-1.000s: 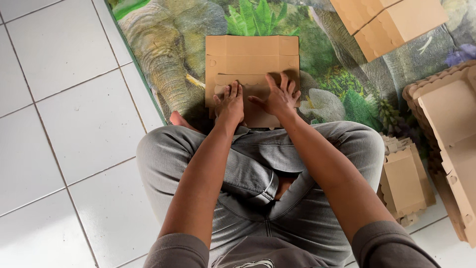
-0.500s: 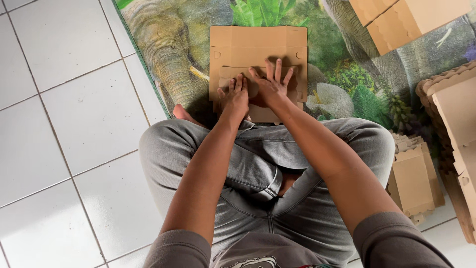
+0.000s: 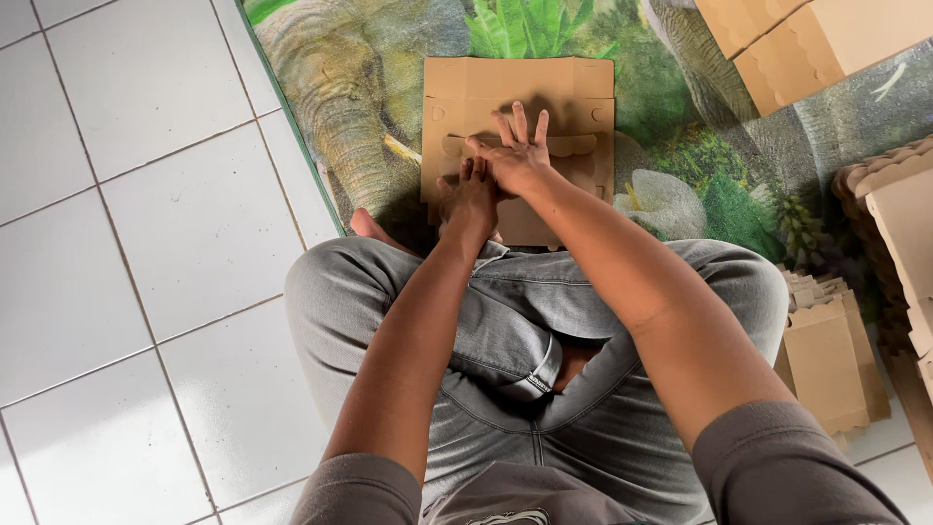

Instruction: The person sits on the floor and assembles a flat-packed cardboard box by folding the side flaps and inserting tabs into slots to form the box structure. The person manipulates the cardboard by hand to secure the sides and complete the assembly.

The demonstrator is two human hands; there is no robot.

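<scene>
White floor tiles point(image 3: 126, 253) with grey grout fill the left half of the frame. A printed mat point(image 3: 739, 165) covers the upper middle and right; it shows an elephant at its left edge, green leaves at the top centre and pale flowers lower right. Daylight falls across the tiles and the mat. The person sits cross-legged in grey trousers point(image 3: 525, 360) at the centre and bottom of the frame, with one bare foot point(image 3: 369, 227) showing at the mat's edge.

A flat cardboard blank point(image 3: 520, 92) lies on the mat in the upper centre, just beyond the knees. It is plain brown, roughly rectangular, with fold lines across it, small notches at its left and right edges and a scalloped, wavy cut line running across its middle. Its lower part is hidden by the hands and knees.

The left hand point(image 3: 468, 202) rests on the lower left part of the blank, fingers together and pressed flat, gripping nothing. The right hand point(image 3: 517, 157) lies just above and partly over it, fingers spread wide and flat on the middle of the blank, holding nothing either.

More cardboard sits around: folded boxes point(image 3: 807, 39) in the upper right corner, a stack of scalloped pieces point(image 3: 894, 194) at the right edge, and a smaller stack point(image 3: 826, 355) beside the right knee.
</scene>
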